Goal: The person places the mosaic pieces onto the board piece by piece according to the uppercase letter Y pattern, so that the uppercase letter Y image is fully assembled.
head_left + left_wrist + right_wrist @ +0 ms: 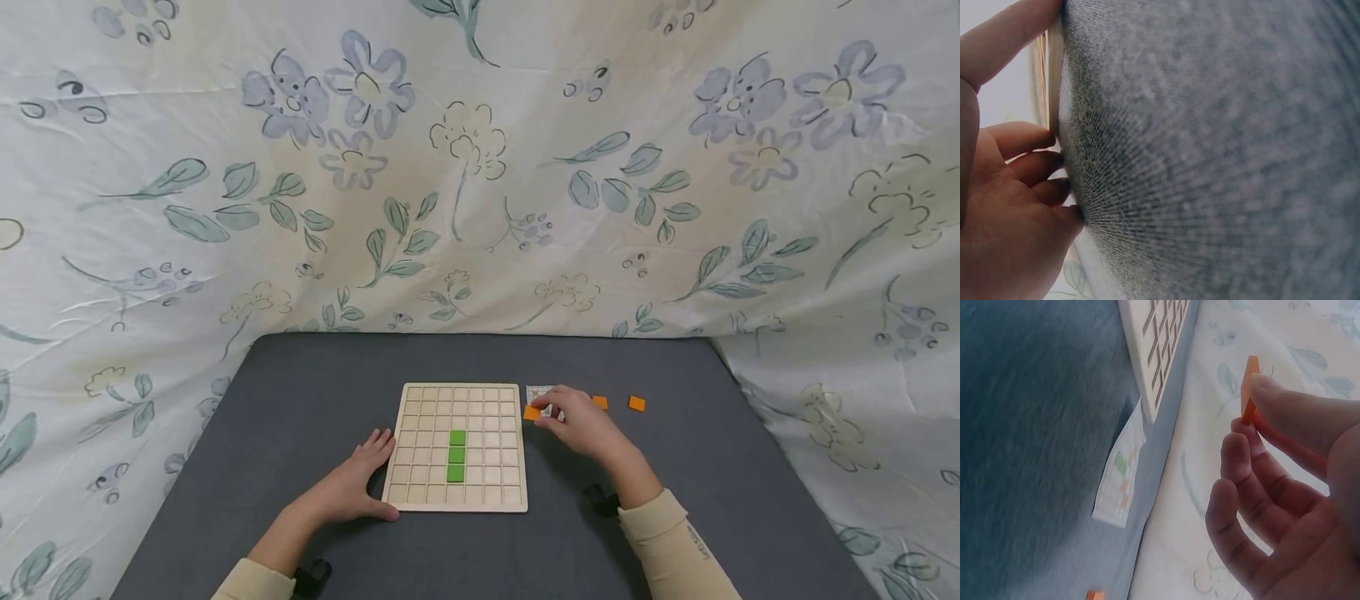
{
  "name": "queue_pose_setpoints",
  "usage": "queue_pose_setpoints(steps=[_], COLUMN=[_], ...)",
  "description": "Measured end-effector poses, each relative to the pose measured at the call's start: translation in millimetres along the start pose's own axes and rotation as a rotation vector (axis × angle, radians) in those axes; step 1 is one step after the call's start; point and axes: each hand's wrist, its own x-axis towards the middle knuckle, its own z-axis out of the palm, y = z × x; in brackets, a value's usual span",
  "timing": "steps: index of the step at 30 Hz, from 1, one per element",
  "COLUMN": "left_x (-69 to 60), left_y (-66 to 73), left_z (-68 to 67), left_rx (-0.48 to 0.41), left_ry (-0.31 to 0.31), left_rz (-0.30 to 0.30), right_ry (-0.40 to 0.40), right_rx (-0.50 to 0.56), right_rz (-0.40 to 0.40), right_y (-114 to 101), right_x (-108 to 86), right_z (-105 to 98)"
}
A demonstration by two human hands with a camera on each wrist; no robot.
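Dark grey tabletop lies beneath the right hand. Pale floral-print cloth, creased and softly lit, hangs beyond that hand and to either side of it.

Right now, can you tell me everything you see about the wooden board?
The board is pale and squarish, looks like wood, and has a plain rim around a grid of little square spaces. Three green tiles sit in one column; the other spaces are bare. It lies flat on the dark grey tabletop. The left hand touches its left edge, with the thumb at the near left corner.
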Motion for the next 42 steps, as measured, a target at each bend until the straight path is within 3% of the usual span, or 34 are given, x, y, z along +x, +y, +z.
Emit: queue_pose_setpoints(steps=[10,18,42], left_x=[2.1,0.4,3.7], left_y=[-0.6,-0.6,-2.8], left_z=[0.0,-1.0,-2.1], left_rx=[0.001,-0.005,0.007], left_ry=[-0.001,-0.005,-0.009], left_rz=[-0.019,0.002,0.004], right_ry=[-0.001,-0.023,-0.136], right_rx=[-0.023,0.029,0.107], right_rz=[-0.055,-0.097,-0.085], right_y=[-15.5,-24.4,-58.5], right_x=[12.9,23.5,65.6], right_z=[12.0,21.0,47.7])
